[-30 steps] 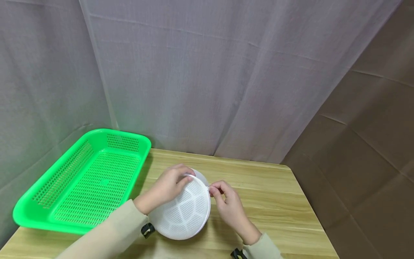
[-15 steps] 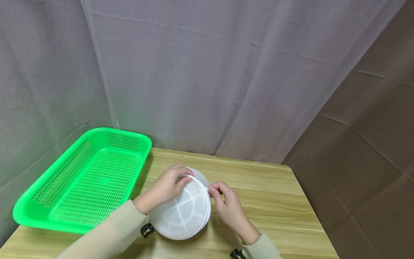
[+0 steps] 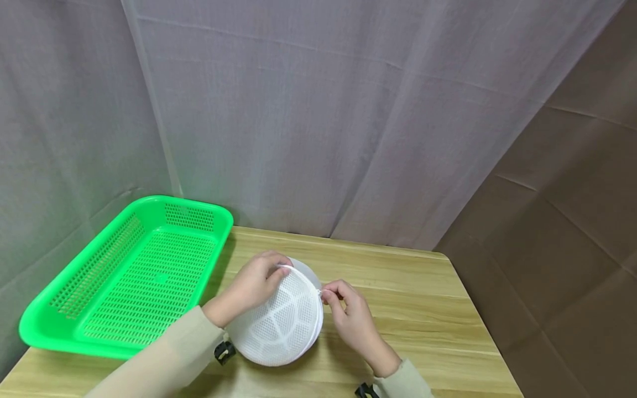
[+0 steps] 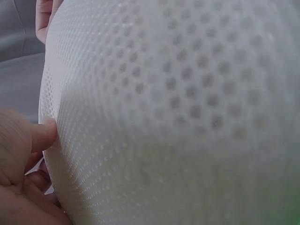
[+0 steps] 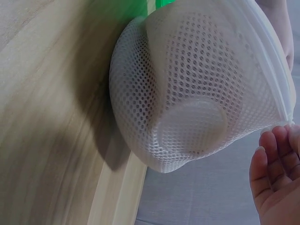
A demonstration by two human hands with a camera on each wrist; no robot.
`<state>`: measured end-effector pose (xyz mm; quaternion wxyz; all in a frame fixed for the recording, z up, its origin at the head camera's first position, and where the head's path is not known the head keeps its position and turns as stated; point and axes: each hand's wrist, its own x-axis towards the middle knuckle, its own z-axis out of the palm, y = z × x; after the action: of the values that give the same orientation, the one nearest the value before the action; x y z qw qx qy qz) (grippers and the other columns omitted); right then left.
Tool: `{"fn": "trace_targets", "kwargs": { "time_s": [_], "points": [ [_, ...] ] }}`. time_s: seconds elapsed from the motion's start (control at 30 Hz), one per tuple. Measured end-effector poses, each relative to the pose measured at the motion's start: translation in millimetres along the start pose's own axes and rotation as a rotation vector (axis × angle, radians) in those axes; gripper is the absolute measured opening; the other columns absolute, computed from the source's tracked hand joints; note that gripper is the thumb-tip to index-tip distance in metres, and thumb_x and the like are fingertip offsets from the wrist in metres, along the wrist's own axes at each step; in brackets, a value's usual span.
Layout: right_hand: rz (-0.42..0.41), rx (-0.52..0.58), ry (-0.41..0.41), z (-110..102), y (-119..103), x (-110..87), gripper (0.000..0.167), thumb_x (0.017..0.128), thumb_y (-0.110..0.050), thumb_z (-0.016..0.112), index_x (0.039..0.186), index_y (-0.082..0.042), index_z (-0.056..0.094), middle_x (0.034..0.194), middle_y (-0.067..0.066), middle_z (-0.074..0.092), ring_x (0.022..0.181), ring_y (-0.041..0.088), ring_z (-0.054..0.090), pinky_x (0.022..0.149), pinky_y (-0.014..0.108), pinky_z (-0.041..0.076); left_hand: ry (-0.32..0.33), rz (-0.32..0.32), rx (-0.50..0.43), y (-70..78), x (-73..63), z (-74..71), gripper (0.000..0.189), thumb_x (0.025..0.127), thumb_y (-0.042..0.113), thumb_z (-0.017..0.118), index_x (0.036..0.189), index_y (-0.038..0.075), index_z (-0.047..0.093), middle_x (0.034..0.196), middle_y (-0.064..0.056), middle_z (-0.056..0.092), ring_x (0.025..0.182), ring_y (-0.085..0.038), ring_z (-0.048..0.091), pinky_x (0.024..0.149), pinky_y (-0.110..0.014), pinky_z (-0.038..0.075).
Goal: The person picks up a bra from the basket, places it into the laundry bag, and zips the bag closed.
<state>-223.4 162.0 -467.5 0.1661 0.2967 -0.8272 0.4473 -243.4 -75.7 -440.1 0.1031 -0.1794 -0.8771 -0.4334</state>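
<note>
A white round mesh laundry bag stands tilted over the wooden table, its ribbed face toward me. At its upper edge my left hand holds the rim between thumb and fingers; the left wrist view shows the thumb against the mesh. On the right side of the rim, my right hand pinches the small zipper end with thumb and index finger. The white zipper band runs along the rim in the right wrist view. A pale round shape shows through the mesh there.
A green perforated plastic basket stands on the left of the wooden table, close to my left forearm. Grey cloth hangs behind the table, and a brown covered panel rises along the right side.
My left hand has shifted slightly left along the rim, and the bag has tipped a little with it. The right hand stays nearly in place, still pinching the zipper end.
</note>
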Motion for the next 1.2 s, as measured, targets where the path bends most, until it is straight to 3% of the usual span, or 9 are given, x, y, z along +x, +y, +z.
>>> {"fn": "trace_targets", "kwargs": {
  "time_s": [0.43, 0.93, 1.2],
  "points": [
    [0.062, -0.011, 0.010, -1.8, -0.7, -2.2, 0.008, 0.096, -0.014, 0.060, 0.090, -0.018, 0.063, 0.086, -0.010, 0.063, 0.081, 0.009, 0.061, 0.073, 0.029, 0.052, 0.010, -0.080, -0.050, 2.8, -1.3, -4.6, 0.009, 0.094, 0.015, 0.064, 0.101, 0.011, 0.069, 0.104, -0.001, 0.064, 0.104, -0.019, 0.059, 0.092, -0.040, 0.047],
    [0.024, -0.011, 0.024, -6.3, -4.7, -2.4, 0.008, 0.096, -0.012, 0.060, 0.090, -0.014, 0.063, 0.085, -0.006, 0.063, 0.078, 0.024, 0.063, 0.072, 0.029, 0.051, 0.026, -0.106, -0.178, 5.1, -2.6, -5.4, 0.008, 0.092, 0.010, 0.065, 0.099, 0.009, 0.069, 0.093, -0.001, 0.065, 0.087, -0.014, 0.059, 0.080, -0.034, 0.050],
    [0.039, -0.018, 0.024, -9.9, -5.1, -3.6, 0.009, 0.096, -0.014, 0.060, 0.090, -0.009, 0.064, 0.085, 0.004, 0.064, 0.079, 0.020, 0.062, 0.071, 0.028, 0.050, 0.067, -0.140, -0.216, -0.2, 0.5, -8.5, 0.012, 0.093, 0.009, 0.063, 0.102, 0.002, 0.068, 0.091, -0.005, 0.066, 0.085, -0.016, 0.059, 0.079, -0.034, 0.051]
  ]
}}
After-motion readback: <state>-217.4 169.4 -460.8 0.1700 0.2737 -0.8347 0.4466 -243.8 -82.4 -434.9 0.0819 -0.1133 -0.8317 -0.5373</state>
